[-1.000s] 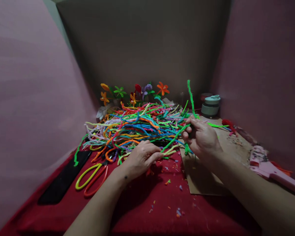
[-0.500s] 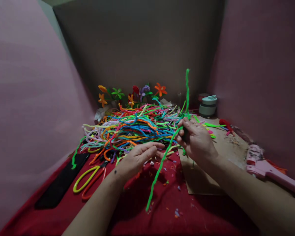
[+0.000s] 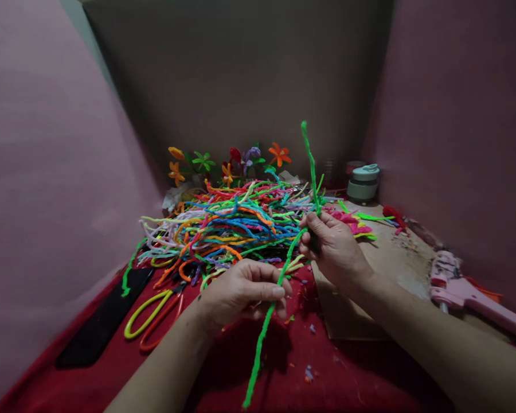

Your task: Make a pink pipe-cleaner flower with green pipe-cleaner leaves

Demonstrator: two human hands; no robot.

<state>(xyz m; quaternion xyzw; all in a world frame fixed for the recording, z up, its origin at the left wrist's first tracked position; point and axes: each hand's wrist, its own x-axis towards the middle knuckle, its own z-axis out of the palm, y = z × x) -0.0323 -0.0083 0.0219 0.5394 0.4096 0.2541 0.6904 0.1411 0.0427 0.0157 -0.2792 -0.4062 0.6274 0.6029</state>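
Note:
Both hands hold green pipe cleaners above a red cloth. My right hand (image 3: pixel 333 249) is closed round a green pipe cleaner (image 3: pixel 310 163) that stands up out of the fist. My left hand (image 3: pixel 245 289) pinches a second green strand (image 3: pixel 262 338) that runs from the right fist down toward me. Behind the hands lies a big tangled heap of coloured pipe cleaners (image 3: pixel 232 226).
Scissors with yellow and orange handles (image 3: pixel 150 312) and a black flat object (image 3: pixel 98 321) lie left. Pipe-cleaner flowers (image 3: pixel 223 160) stand at the back. A small lidded jar (image 3: pixel 363 182), brown cardboard (image 3: pixel 387 269) and a pink glue gun (image 3: pixel 468 292) sit right. Pink walls close in on both sides.
My right hand pulled the green strands out of the heap and nearer to me. My left hand opened, then closed on the lower green strand, which now hangs further toward me.

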